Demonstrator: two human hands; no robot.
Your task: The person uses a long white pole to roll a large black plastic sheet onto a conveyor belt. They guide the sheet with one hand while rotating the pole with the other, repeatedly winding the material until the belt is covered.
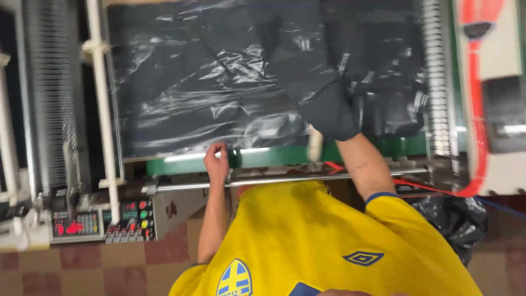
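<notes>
Glossy, crinkled black plastic-wrapped bundle [219, 82]

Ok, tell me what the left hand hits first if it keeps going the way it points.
Most likely the near edge of the clear plastic film over the dark sheet; the left hand already sits at that edge, though depth is unclear.

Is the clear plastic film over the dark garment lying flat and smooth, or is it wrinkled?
Wrinkled. The plastic film shows many shiny creases and folds across the dark garment. The left hand touches its near edge.
</notes>
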